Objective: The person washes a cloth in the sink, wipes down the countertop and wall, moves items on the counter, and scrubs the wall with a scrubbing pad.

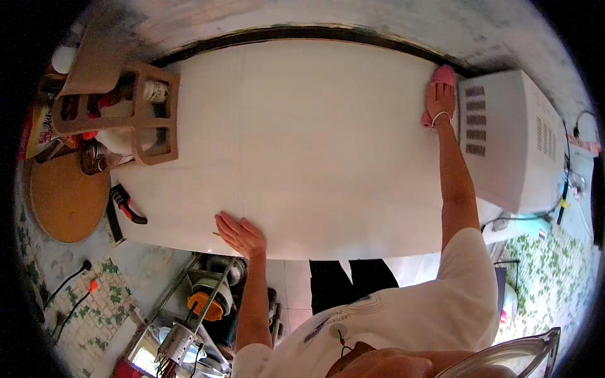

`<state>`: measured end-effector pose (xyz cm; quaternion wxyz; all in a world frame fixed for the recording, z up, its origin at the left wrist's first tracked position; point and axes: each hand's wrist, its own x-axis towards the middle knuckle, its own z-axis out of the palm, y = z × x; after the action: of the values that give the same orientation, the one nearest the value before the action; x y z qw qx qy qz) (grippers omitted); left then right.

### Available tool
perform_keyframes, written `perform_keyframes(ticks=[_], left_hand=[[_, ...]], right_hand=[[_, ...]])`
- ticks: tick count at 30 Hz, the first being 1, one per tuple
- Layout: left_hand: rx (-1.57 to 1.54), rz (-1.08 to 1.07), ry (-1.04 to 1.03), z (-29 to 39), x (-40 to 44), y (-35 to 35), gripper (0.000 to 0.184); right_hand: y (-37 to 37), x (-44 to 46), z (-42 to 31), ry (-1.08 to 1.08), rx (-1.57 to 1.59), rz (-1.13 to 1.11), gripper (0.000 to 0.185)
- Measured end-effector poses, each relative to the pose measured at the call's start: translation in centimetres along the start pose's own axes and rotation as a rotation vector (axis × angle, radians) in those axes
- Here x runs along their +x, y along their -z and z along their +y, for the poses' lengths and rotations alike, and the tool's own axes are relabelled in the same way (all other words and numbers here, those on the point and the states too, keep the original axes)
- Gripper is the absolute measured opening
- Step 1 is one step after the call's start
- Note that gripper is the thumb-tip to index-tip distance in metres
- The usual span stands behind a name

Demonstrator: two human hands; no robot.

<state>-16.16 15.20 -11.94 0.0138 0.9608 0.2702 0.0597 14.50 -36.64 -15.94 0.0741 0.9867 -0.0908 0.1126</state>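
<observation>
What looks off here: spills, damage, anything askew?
The wall behind the white tabletop looks blotchy and discoloured, possibly stained. A black-and-red tool lies slanted near the tabletop's left end, perhaps harmlessly. No spill is visible around the pink cloth under the right hand.

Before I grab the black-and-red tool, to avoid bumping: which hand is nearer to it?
Left. The left hand lies right of the tool; the right hand, on the pink cloth, is much farther right.

Looks steeply down from head height, close above the white tabletop point(340, 145), reaching to the wall point(309, 14) at twelve o'clock, shirt point(403, 309) at five.
</observation>
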Motion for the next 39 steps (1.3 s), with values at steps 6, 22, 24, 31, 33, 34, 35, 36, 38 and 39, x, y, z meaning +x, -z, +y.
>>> perform_keyframes(ticks=[6, 22, 24, 31, 33, 34, 35, 36, 38, 39], left_hand=[[-0.028, -0.026, -0.026, 0.3, 0.5, 0.4, 0.055], [-0.024, -0.03, -0.019, 0.4, 0.3, 0.0, 0.055], [-0.019, -0.008, -0.022, 0.2, 0.3, -0.1, 0.054], [0.038, -0.02, -0.052, -0.5, -0.1, -0.4, 0.055], [0.037, -0.04, -0.023, -0.6, -0.4, -0.3, 0.053], [-0.01, -0.032, -0.023, -0.7, -0.3, -0.4, 0.054], [-0.058, -0.024, -0.022, -0.7, -0.2, -0.5, 0.054], [-0.105, 0.01, -0.055, -0.4, 0.0, -0.1, 0.054], [-0.092, -0.002, -0.031, -0.1, 0.1, 0.2, 0.053], [-0.077, -0.005, -0.017, -0.1, 0.0, 0.2, 0.053]], right_hand=[[2.2, 1.9, -14.5, 0.174, 0.054, 0.232, 0.031], [11.5, -5.0, -46.4, 0.975, 0.555, -0.013, 0.043], [10.9, -3.8, -42.6, 0.997, 0.546, -0.064, 0.043], [13.9, 0.0, -18.3, 0.632, 0.704, 0.029, 0.08], [10.1, -2.3, -11.4, 0.433, 0.528, 0.059, 0.072], [8.2, -3.7, -8.4, 0.314, 0.41, 0.049, 0.068], [6.8, -5.5, -5.9, 0.21, 0.317, 0.035, 0.064], [6.0, -7.3, -4.2, 0.116, 0.247, 0.023, 0.061], [5.8, -9.6, -3.9, -0.025, 0.147, 0.008, 0.055], [5.7, -9.9, -4.7, -0.071, 0.116, 0.003, 0.053]])
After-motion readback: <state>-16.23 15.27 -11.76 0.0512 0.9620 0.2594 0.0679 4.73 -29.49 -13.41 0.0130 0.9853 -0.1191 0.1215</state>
